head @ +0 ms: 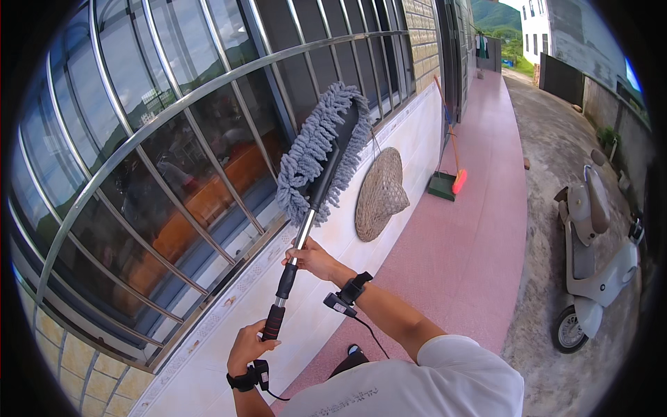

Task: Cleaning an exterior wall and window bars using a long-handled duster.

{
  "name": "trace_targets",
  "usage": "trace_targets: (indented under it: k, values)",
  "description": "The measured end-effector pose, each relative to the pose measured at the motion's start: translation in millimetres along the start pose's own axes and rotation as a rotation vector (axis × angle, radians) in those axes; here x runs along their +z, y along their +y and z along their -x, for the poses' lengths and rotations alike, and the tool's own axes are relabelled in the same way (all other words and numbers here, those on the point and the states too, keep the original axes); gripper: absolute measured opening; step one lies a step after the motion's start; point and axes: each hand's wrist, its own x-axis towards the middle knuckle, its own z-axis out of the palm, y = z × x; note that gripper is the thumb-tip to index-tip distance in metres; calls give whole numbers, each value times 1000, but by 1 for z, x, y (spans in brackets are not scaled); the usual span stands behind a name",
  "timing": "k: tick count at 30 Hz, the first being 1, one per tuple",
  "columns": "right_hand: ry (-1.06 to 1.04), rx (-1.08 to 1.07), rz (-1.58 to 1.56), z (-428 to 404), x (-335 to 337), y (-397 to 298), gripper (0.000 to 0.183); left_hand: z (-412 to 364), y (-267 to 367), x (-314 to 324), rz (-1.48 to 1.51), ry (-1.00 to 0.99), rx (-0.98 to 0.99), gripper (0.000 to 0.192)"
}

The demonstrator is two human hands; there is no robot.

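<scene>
A duster with a grey chenille head [323, 151] and a telescopic metal pole slants upward, its head in front of the barred window [208, 156]. My left hand [249, 341] is closed round the black foam grip [274, 322] at the pole's lower end. Farther up, my right hand [314, 259] holds the bare metal tube just above a black collar. The fluffy head overlaps the metal bars in the view; whether it touches them I cannot tell. Both wrists wear black straps with small cabled devices.
A woven conical hat [381, 195] hangs on the white tiled wall under the window. Beyond it, a broom [458, 180] and a green dustpan [442, 186] stand on the pink walkway [448, 250]. A light-coloured scooter [599, 276] is parked on the concrete at right.
</scene>
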Motion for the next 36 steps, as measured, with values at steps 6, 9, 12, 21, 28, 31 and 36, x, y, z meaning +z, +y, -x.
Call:
trace_targets:
  k: [6,9,12,21,28,31,36]
  values:
    - [36,27,-19,-8,-52,-16,25,-55,12,10,36,-173,-21,36]
    - [3,-43,62,-25,-78,-42,27,-94,28,21,82,-118,13,38]
    - [-61,-61,106,-45,-95,-74,25,-139,25,33,15,15,70,40]
    - [-94,-190,300,-97,-159,-163,22,-265,49,79,124,88,164,45]
    - [111,-247,314,-107,-216,-213,27,-332,110,117,149,132,246,48]
    - [161,-208,206,-115,-261,-217,27,-355,124,133,134,141,207,43]
    - [164,-87,-26,-110,-336,-231,28,-382,164,169,92,92,150,37]
